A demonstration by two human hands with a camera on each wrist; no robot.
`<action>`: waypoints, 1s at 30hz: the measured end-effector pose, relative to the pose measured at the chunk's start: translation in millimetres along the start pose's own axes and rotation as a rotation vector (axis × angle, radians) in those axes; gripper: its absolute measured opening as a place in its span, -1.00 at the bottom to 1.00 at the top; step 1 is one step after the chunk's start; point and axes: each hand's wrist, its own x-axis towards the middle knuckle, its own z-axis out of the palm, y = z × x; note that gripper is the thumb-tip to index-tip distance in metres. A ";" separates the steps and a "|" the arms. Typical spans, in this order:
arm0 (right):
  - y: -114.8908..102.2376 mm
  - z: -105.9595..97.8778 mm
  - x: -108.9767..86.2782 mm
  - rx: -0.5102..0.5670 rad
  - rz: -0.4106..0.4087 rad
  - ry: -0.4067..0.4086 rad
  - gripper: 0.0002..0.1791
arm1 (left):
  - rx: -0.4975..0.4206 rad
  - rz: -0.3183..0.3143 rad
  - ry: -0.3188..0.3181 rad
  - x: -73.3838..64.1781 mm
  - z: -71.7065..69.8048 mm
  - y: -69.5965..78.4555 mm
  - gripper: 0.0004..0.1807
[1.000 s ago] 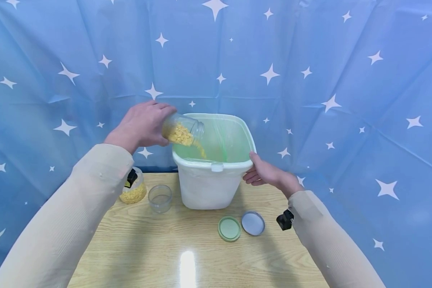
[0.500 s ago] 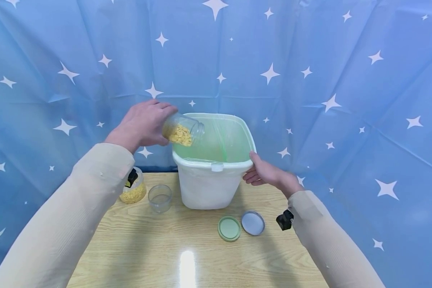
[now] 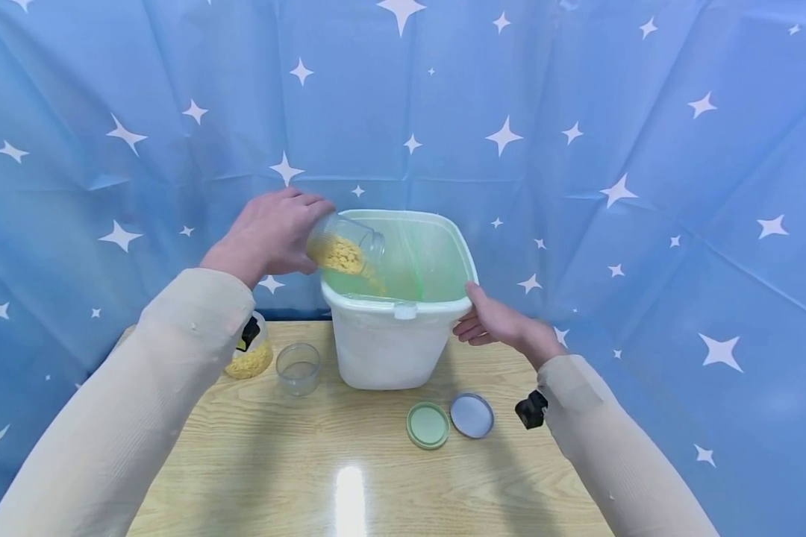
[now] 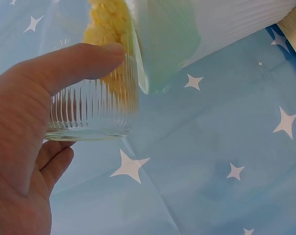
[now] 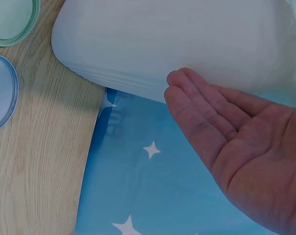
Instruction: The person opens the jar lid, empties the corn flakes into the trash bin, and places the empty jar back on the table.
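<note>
Flakes point(image 3: 376, 282) again mid-fall from jar point(image 3: 352, 233), left hand point(image 3: 269, 233) round it, base point(image 4: 96, 133) only in left wrist view, right hand point(image 3: 493, 319) uncurled.

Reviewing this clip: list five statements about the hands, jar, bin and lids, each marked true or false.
1. The left hand grips a ribbed clear jar. True.
2. The right hand touches the white bin. True.
3. The jar stands upright. False: it is tilted, its mouth over the bin.
4. Yellow flakes are spilling from the jar. True.
5. The lids are stacked. False: the green lid and the bluish lid lie side by side on the table.
</note>
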 end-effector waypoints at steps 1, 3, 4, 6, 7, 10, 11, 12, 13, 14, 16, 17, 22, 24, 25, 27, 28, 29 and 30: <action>-0.1 0.2 0.0 0.001 0.000 0.000 0.01 | -0.001 -0.001 -0.002 0.2 0.2 0.1 -0.07; -0.2 0.3 -0.1 0.000 0.002 0.000 0.00 | -0.003 0.001 -0.004 0.3 0.3 0.2 -0.06; -0.3 0.3 -0.3 0.000 0.002 0.001 0.00 | -0.004 0.000 -0.004 0.5 0.4 0.2 -0.06; -0.4 0.3 -0.4 -0.002 0.003 0.002 0.00 | -0.011 -0.004 -0.006 0.6 0.1 -0.1 -0.06; -0.4 0.2 -0.5 -0.002 0.003 0.002 0.00 | -0.013 -0.006 -0.006 0.7 -0.1 -0.3 -0.06; -0.5 0.1 -0.5 -0.002 0.002 0.001 0.00 | -0.016 -0.011 -0.003 1.0 -0.5 -1.0 -0.05; -0.6 0.1 -0.5 -0.001 0.002 -0.001 0.00 | -0.016 -0.011 -0.001 1.0 -0.6 -1.1 -0.05; -0.6 0.0 -0.6 -0.002 0.000 -0.002 0.00 | -0.014 -0.012 -0.001 1.0 -0.5 -1.3 -0.05; -0.6 -0.1 -0.7 -0.001 -0.001 -0.003 0.01 | -0.014 -0.010 0.001 1.0 -0.3 -1.4 -0.06; -0.6 -0.1 -0.6 0.000 -0.001 -0.004 0.01 | -0.013 -0.006 0.001 1.1 0.0 -1.5 -0.06; -0.5 0.0 -0.5 0.002 0.001 -0.003 0.01 | -0.013 0.000 0.005 1.5 0.7 -1.5 -0.06; -0.5 0.1 -0.5 0.001 0.000 -0.003 0.01 | -0.013 -0.001 0.006 1.5 0.9 -1.5 -0.06; -0.7 0.7 -0.4 0.004 0.001 -0.007 0.01 | -0.009 -0.004 0.005 1.1 0.7 -1.1 -0.05; -1.0 0.6 -0.7 0.005 -0.001 -0.010 0.01 | -0.005 -0.006 0.004 1.0 0.7 -0.9 -0.05; -1.0 0.6 -0.6 0.005 -0.002 -0.011 0.01 | -0.004 -0.004 0.004 1.0 0.8 -0.7 -0.06; -1.1 0.5 -0.8 0.004 -0.001 -0.009 0.00 | -0.008 -0.002 0.006 1.1 1.2 -0.2 -0.06; -0.9 0.4 -0.7 0.003 0.000 -0.008 0.00 | -0.012 -0.001 0.007 1.2 1.5 0.0 -0.06; -0.8 0.4 -0.7 0.001 -0.001 -0.008 0.00 | -0.017 -0.001 0.007 1.3 1.8 0.3 -0.05; -0.7 0.4 -0.5 0.002 -0.001 -0.008 0.00 | -0.021 0.000 0.006 1.3 2.1 0.5 -0.05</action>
